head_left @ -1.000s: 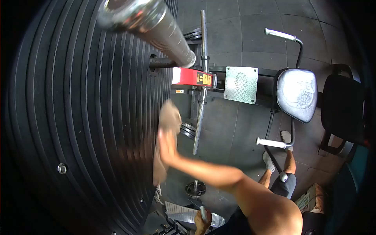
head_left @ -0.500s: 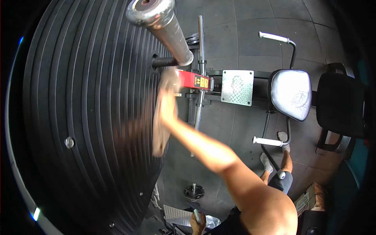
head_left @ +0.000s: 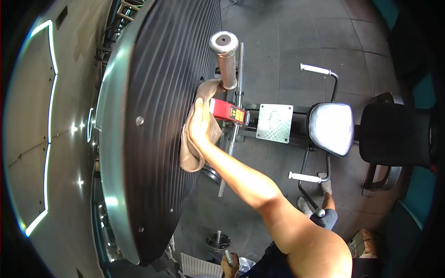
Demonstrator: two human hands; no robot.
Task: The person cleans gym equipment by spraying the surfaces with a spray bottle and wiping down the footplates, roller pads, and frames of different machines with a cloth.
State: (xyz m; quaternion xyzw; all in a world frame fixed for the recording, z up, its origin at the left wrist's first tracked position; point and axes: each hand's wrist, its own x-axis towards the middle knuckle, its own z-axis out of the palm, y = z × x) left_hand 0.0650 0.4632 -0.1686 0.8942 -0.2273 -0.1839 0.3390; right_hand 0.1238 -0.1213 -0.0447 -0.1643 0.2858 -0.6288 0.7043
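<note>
My right hand (head_left: 199, 123) presses a grey-brown cloth (head_left: 191, 155) against the black ridged surface (head_left: 157, 120) of a large machine plate, with the fingers laid over the cloth. Beside the cloth's upper end, a metal handle (head_left: 227, 69) with a round cap sticks out, and a red part (head_left: 227, 111) with a yellow label lies just right of the hand. Low in the view, my left hand (head_left: 230, 268) is closed around a slim pale object (head_left: 229, 257), partly cut off by the frame's bottom edge.
A metal tread plate (head_left: 274, 123), a padded seat (head_left: 331, 129) and white-gripped handles (head_left: 303, 177) stand at right. Legs in dark shorts (head_left: 327, 219) show below them. A weight plate on a peg (head_left: 218, 241) and a cardboard box (head_left: 364, 244) are lower down.
The view has swung, so the ridged plate's pale edge and lit ceiling now show at left. The cloth is sharper and more spread out beneath my right hand.
</note>
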